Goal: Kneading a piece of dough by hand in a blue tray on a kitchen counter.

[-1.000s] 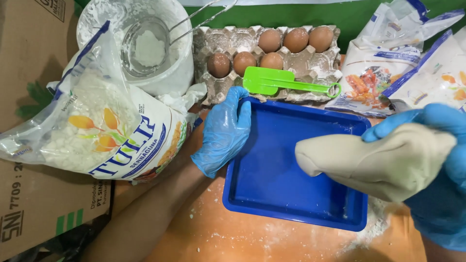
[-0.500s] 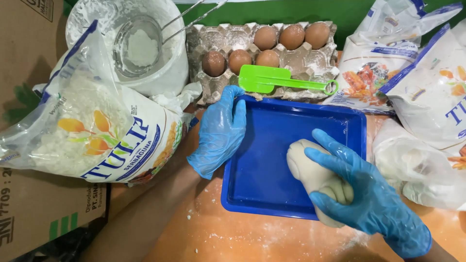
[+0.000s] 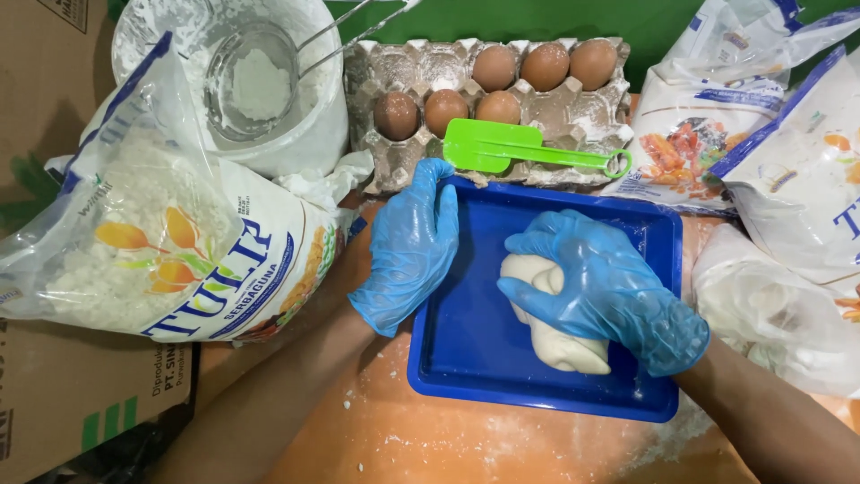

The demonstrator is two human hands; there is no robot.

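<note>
Six brown eggs [image 3: 497, 88] sat at twelve o'clock beside one green spatula [image 3: 520, 149], with one blue tray [image 3: 475, 341] at six, one dough lump [image 3: 560, 336], and two gloved hands.

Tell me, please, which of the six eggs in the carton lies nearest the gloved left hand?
The front-row middle egg, just above the left hand; the darker front-left egg lies slightly farther off, and the back row is farther still.

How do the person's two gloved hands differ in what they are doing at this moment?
The right hand presses down on the dough inside the blue tray, fingers curled over it; the left hand lies flat on the tray's left rim, holding nothing. The right hand hides much of the dough; the left covers only rim. Both wear blue gloves.
</note>
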